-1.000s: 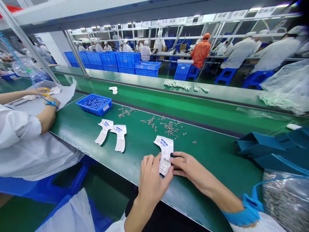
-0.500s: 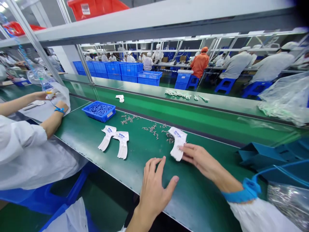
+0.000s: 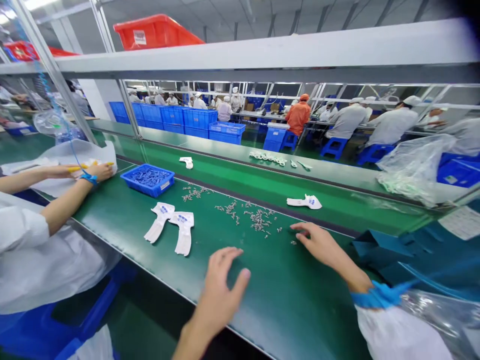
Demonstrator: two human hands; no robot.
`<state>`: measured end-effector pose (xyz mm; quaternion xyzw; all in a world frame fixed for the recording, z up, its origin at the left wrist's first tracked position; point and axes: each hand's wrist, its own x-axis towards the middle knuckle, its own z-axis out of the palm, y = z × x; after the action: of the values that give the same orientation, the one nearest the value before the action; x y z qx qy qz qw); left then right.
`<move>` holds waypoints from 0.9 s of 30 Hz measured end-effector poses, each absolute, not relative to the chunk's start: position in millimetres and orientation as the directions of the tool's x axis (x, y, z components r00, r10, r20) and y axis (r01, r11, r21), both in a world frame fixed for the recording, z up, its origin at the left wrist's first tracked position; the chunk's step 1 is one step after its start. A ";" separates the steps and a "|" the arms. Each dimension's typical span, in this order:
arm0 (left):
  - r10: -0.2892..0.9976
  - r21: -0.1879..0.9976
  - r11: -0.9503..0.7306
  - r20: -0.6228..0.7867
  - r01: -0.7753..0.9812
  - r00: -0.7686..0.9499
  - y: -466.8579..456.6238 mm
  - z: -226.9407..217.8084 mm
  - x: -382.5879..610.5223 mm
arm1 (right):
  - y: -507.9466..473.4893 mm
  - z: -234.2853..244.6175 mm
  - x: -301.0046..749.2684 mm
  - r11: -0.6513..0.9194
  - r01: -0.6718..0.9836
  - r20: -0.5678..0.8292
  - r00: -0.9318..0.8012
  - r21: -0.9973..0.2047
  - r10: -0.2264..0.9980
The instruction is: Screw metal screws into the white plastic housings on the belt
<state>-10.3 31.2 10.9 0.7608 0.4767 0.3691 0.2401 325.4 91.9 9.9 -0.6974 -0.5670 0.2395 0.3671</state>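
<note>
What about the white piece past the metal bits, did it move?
Yes, the white piece went farther from the person, from this side of the small metal parts to beyond them.

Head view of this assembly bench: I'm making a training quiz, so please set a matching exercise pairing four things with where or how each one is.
Things:
1. Blue plastic crate
2. Right hand
3. Lone white moulded piece
4. Small metal parts

Places and states:
A. Open and empty, near the scattered metal pieces
B. Lying beyond the dark rail
C. Filled with small blue parts
D. Scattered loose across the green belt

Pairs: 1-C, 2-A, 3-B, 4-D
</note>
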 end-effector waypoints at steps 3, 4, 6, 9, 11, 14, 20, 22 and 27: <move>0.890 0.595 -0.375 0.446 0.711 0.096 65.1 12.0 -55.6 | 61.8 -3.1 327.2 0.030 0.847 0.153 0.060 -0.530 0.986; 0.883 0.530 -0.337 0.464 0.778 0.066 76.3 10.6 -70.0 | 57.1 -6.0 326.9 0.046 0.870 0.167 0.043 -0.491 0.985; 0.885 0.410 -0.302 0.457 0.861 0.093 93.3 6.3 -92.0 | 54.0 -8.7 324.9 0.060 0.885 0.187 0.031 -0.461 0.982; 0.890 0.348 -0.334 0.424 0.876 0.171 99.4 -1.1 -103.2 | 55.7 -7.1 320.1 0.070 0.884 0.195 0.024 -0.463 0.981; 0.885 0.360 -0.375 0.412 0.854 0.216 91.2 -4.5 -97.5 | 56.3 -5.8 317.6 0.075 0.879 0.205 0.026 -0.470 0.979; 0.876 0.408 -0.447 0.381 0.796 0.297 67.2 -3.5 -76.9 | 55.6 -6.8 316.1 0.089 0.871 0.224 0.025 -0.484 0.974; 0.825 0.510 -0.559 0.260 0.654 0.502 22.2 14.9 -21.6 | 55.1 -5.2 313.0 0.059 0.893 0.183 0.026 -0.447 0.983; 0.790 0.540 -0.589 0.230 0.601 0.568 20.3 21.3 -5.5 | 53.4 -0.7 311.1 0.052 0.886 0.190 0.041 -0.460 0.981; 0.739 0.541 -0.645 0.259 0.540 0.622 28.9 25.9 20.5 | 44.3 11.8 306.1 0.061 0.859 0.163 0.026 -0.509 0.986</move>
<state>20.5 28.9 25.9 0.8757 0.3651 0.2357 0.2104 306.1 44.3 11.8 -0.6727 -0.6857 0.1296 0.2460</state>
